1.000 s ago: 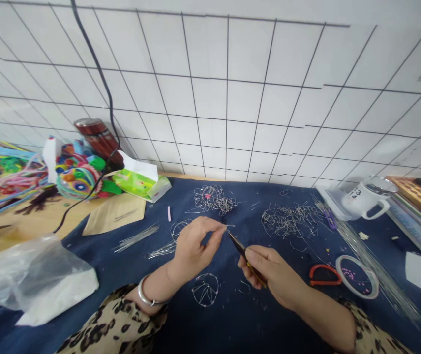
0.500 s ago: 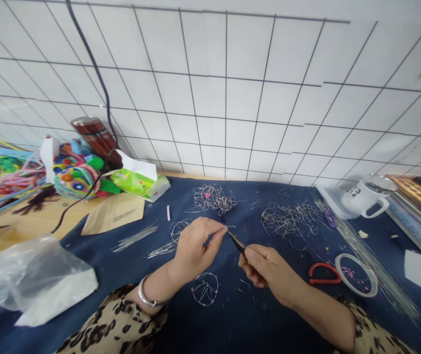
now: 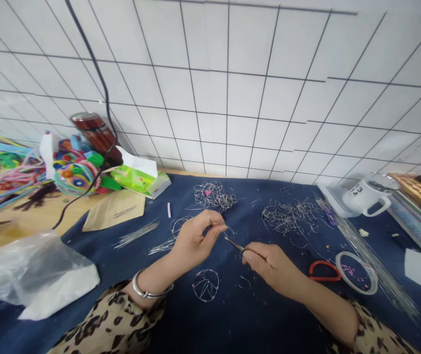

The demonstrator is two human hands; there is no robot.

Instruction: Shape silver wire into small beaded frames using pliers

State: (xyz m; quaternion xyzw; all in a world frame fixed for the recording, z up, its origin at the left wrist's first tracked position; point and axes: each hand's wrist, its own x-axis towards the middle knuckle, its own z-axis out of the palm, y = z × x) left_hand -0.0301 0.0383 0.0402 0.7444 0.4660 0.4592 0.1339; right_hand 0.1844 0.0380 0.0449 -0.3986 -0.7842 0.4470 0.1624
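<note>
My left hand [image 3: 194, 238] is raised over the blue cloth [image 3: 269, 319], thumb and forefinger pinched on a short bit of thin silver wire [image 3: 228, 229]. My right hand [image 3: 269, 265] is closed round slim dark pliers [image 3: 234, 244], whose tips point up-left and meet the wire at the left fingertips. Below the hands lies a round wire piece [image 3: 205, 285] with small pink beads.
Tangles of bent wire [image 3: 290, 217] and wire rounds [image 3: 214, 195] lie behind the hands, straight wire bundles [image 3: 136, 235] to the left. Red-handled cutters [image 3: 323, 270], a shallow dish of pink beads [image 3: 357, 273] and a white mug [image 3: 366, 194] sit right. A plastic bag [image 3: 29, 275] lies left.
The pliers have tipped flatter and the right hand has turned over them. Both hands shifted slightly up in view; the left pinch stays on the wire.
</note>
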